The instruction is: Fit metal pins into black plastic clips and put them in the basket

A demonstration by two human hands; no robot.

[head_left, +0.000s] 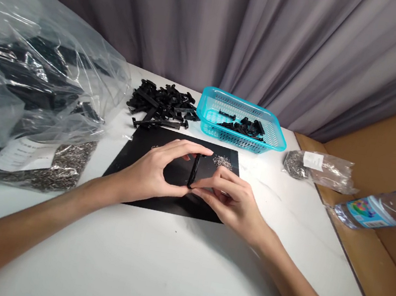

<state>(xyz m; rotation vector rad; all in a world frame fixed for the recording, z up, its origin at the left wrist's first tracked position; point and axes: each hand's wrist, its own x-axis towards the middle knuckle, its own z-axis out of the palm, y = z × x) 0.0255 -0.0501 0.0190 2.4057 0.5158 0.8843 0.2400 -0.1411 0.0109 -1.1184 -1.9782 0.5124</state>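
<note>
Between the thumb and fingers of my left hand [160,167], a narrow black plastic part [194,170] is held lengthwise by its two ends. My right hand [233,195] pinches at the part's near end, its thumb and forefinger pressed together there. Whether a small piece sits in that pinch is too fine to make out. Both hands are over a black mat [172,205]. Behind my right hand, a little heap of small coppery metal pieces [223,162] lies on the mat; a few more show behind my left hand.
A pile of black plastic parts [163,103] lies at the back, beside a blue basket [279,141] holding similar parts. Large clear bags [53,10] and a bag of metal pieces [64,165] crowd the left. At right are a small bag [298,164] and a plastic bottle [370,211].
</note>
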